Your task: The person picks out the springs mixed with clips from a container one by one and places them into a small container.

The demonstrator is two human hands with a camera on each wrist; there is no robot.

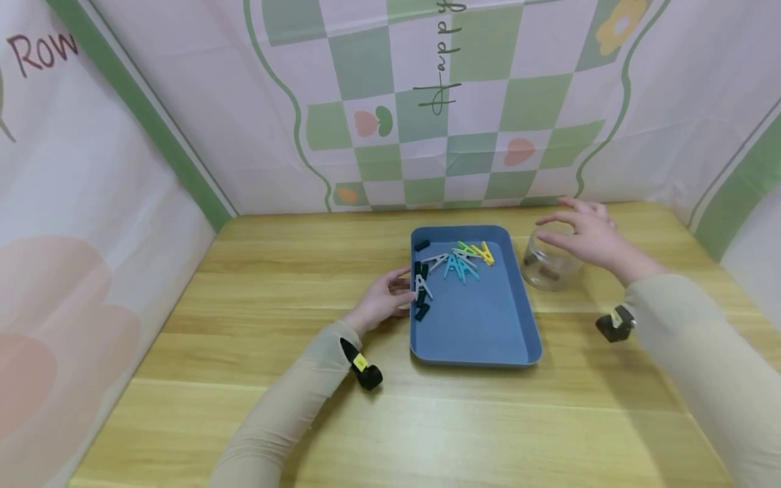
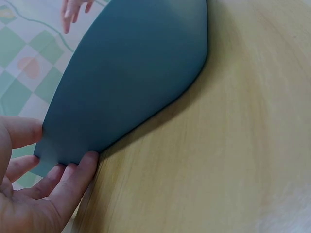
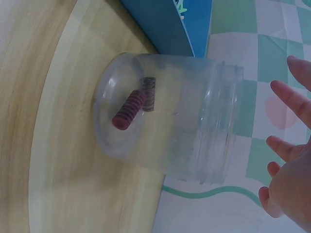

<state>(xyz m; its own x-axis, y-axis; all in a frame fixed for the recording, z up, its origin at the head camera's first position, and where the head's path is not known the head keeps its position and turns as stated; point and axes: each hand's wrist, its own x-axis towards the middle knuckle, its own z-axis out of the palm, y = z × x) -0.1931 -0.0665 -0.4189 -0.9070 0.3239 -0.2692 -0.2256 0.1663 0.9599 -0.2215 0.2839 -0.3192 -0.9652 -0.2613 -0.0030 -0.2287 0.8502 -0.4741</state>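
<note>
Now hovering over the jar (image 3: 187, 141) with the right hand (image 1: 586, 237), holding nothing, spreading loose fingers apart from the mouth. Meanwhile resting the left hand (image 1: 386, 299) against the left wall of the tray (image 1: 482, 322), touching with half-bent fingers rather than wrapping round. Seeing the jar standing upright on the table (image 1: 293, 285), far right, just beside the tray.

Looking light and stiff, probably thin plastic, likely slippery on those smooth sides and maybe prone to tipping if knocked high; so favouring a gentle grip around the lower body, or guessing at more bite on the ridged neck. Suspecting light, springy pegs (image 1: 452, 259) too, calling for a fingertip pinch.

Comparing views now: getting the contents from the head view, finding most pegs bunched far in the tray and black pieces (image 1: 422, 312) along its left side; getting only plain outer wall from the left wrist. Then switching to the right wrist, picking out two striped pieces (image 3: 129, 109) low in the jar, showing ribs barely readable from above.
</note>
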